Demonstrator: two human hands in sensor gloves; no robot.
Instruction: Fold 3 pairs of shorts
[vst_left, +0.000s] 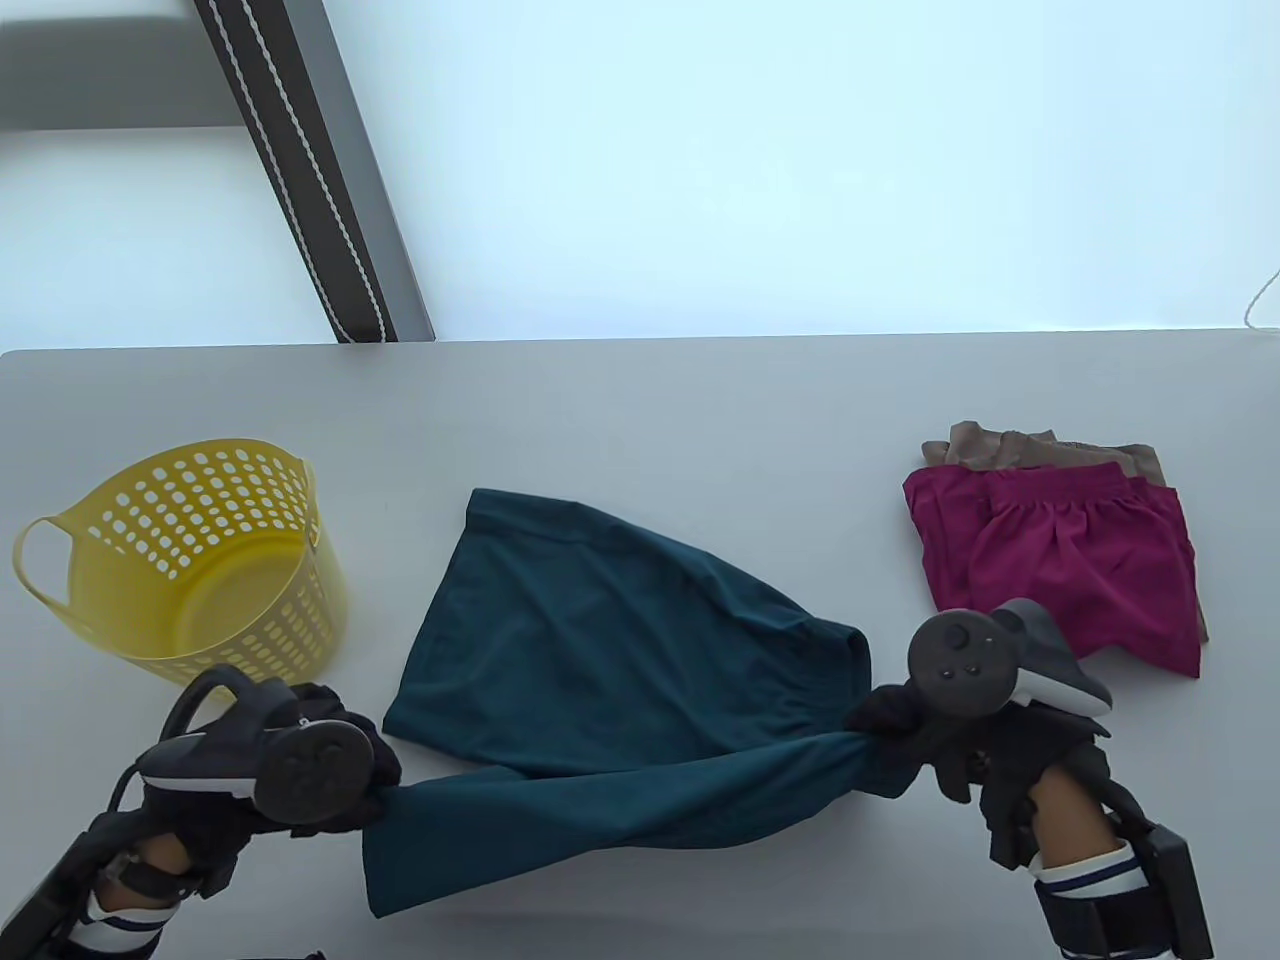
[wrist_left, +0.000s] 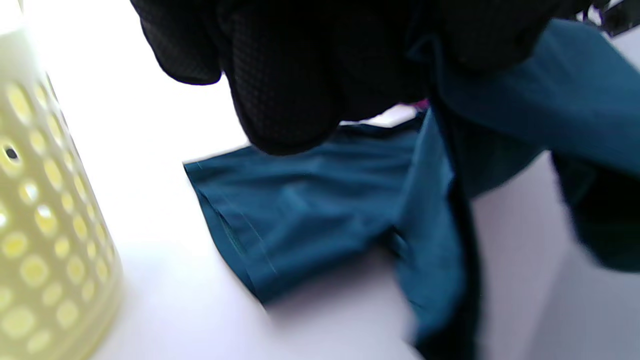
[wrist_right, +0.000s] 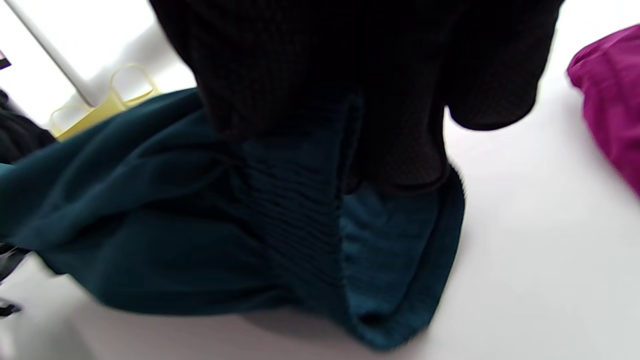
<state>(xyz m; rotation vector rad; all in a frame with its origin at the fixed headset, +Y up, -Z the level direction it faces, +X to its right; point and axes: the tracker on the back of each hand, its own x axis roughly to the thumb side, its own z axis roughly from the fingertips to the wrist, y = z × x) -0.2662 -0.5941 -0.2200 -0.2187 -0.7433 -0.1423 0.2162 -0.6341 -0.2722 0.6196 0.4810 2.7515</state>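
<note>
Gripping the teal shorts (vst_left: 620, 640) at each end, left hand (vst_left: 300, 765) and right hand (vst_left: 935, 735) stretch them taut — folded shorts (vst_left: 1060, 575) far right, basket (vst_left: 190, 560) left.

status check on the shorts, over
Left hand and right hand both grip teal shorts, near edge lifted. Magenta shorts folded, stacked. Nothing obstructing.

Three shorts (vst_left: 600, 620), one basket (vst_left: 190, 560)

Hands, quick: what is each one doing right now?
Left hand: grips the teal shorts.
Right hand: grips the same shorts.
</note>
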